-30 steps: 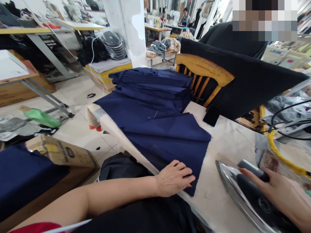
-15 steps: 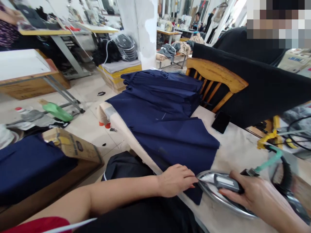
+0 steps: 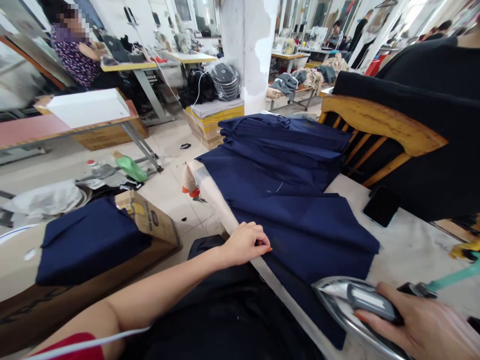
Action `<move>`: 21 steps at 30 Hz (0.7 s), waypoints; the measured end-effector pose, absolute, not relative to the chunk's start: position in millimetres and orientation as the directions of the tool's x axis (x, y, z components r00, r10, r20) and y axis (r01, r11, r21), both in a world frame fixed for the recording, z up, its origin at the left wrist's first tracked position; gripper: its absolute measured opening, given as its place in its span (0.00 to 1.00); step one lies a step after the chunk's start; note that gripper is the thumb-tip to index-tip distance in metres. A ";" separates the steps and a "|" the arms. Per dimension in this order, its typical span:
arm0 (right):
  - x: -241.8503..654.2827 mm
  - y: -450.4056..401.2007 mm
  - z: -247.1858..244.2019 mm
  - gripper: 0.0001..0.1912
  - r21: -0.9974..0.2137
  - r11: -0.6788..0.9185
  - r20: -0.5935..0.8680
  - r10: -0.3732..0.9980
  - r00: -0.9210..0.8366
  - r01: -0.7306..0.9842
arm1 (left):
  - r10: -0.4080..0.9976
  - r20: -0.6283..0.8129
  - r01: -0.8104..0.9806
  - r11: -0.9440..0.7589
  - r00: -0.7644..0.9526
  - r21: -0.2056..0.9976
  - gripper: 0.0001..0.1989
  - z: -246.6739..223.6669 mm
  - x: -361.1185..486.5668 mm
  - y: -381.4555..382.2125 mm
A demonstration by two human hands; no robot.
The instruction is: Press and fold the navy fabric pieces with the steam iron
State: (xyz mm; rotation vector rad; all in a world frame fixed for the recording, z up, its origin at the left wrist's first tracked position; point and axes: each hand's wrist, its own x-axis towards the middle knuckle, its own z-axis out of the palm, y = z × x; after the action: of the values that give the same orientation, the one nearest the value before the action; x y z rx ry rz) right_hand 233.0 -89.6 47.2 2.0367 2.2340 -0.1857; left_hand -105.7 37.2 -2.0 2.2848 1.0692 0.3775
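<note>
My right hand [image 3: 416, 315] is closed round the grey handle of a steam iron [image 3: 337, 300] with a shiny metal body. The iron's tip points left and lies over the lower part of a navy fabric piece [image 3: 285, 220] spread on the pale covered board [image 3: 345, 186]. At the fabric's near edge is my left hand [image 3: 245, 243], its fingers curled and thumb against the fingertips. Whether cloth is pinched there is hidden. Shallow folds run across the fabric, and a short white mark [image 3: 280, 187] shows on it.
Behind the spread piece, navy cloth [image 3: 281, 135] is piled up. A phone [image 3: 381, 206] lies right of the fabric, near a wooden chair [image 3: 390, 117] with dark cloth over it. At left, navy cloth drapes over a cardboard box [image 3: 161, 225]. Other people sit farther off.
My left hand has moved away from the iron's tip, up along the fabric's near edge. The iron stays in my right hand. The view has swung left.
</note>
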 end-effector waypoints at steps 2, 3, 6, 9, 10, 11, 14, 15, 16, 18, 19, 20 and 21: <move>219.7 -81.0 53.1 0.21 -0.006 0.105 -0.265 0.959 -0.102 0.995 | 0.764 -0.014 0.621 -0.513 0.645 0.592 0.04 -2.9 -102.3 34.9; 212.0 -76.8 56.0 0.23 -0.002 0.106 -0.290 0.952 -0.102 0.994 | 0.759 -0.025 0.626 -0.518 0.651 0.582 0.04 -3.5 -101.2 34.4; 185.6 -64.9 64.1 0.26 0.065 0.134 -0.293 0.950 -0.109 0.989 | 0.742 -0.043 0.633 -0.538 0.669 0.557 0.04 -6.3 -100.5 33.8; 155.6 -52.0 72.1 0.24 0.146 0.183 -0.245 0.959 -0.143 0.972 | 0.737 -0.037 0.632 -0.552 0.675 0.544 0.05 -8.6 -101.2 32.6; 145.4 -47.0 74.7 0.23 0.167 0.190 -0.234 0.961 -0.149 0.967 | 0.738 -0.034 0.633 -0.553 0.674 0.541 0.05 -8.9 -101.8 32.1; 135.5 -41.5 77.3 0.23 0.175 0.200 -0.234 0.960 -0.157 0.964 | 0.739 -0.034 0.635 -0.553 0.673 0.540 0.05 -9.0 -102.7 31.6; 108.9 -23.7 83.3 0.23 0.153 0.217 -0.266 0.949 -0.171 0.964 | 0.756 -0.024 0.638 -0.535 0.655 0.554 0.04 -8.8 -108.6 31.6; 101.6 -18.2 84.4 0.24 0.137 0.223 -0.275 0.945 -0.179 0.965 | 0.768 -0.012 0.639 -0.523 0.640 0.564 0.02 -9.0 -111.8 32.1; 95.2 -13.5 85.2 0.24 0.124 0.229 -0.280 0.941 -0.187 0.965 | 0.785 0.005 0.640 -0.509 0.620 0.576 0.03 -9.3 -115.5 32.9; 85.8 -7.1 85.8 0.25 0.124 0.237 -0.269 0.943 -0.197 0.964 | 0.823 0.045 0.641 -0.474 0.566 0.604 0.05 -10.6 -123.8 35.2; 82.8 -5.5 85.9 0.25 0.130 0.244 -0.256 0.945 -0.205 0.961 | 0.843 0.066 0.641 -0.455 0.534 0.619 0.06 -11.3 -127.9 36.6; 80.8 -4.8 86.1 0.25 0.137 0.254 -0.243 0.946 -0.217 0.957 | 0.860 0.085 0.639 -0.437 0.503 0.633 0.05 -11.8 -131.8 38.1; 79.9 -4.6 86.2 0.25 0.143 0.265 -0.230 0.946 -0.228 0.954 | 0.874 0.101 0.635 -0.420 0.475 0.648 0.04 -12.2 -135.3 39.6</move>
State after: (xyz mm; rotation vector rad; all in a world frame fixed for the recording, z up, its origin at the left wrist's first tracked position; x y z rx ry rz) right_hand 79.9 -4.6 86.2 1.7550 2.2688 -0.0411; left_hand -135.3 39.6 -12.2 2.1890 1.2467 0.5867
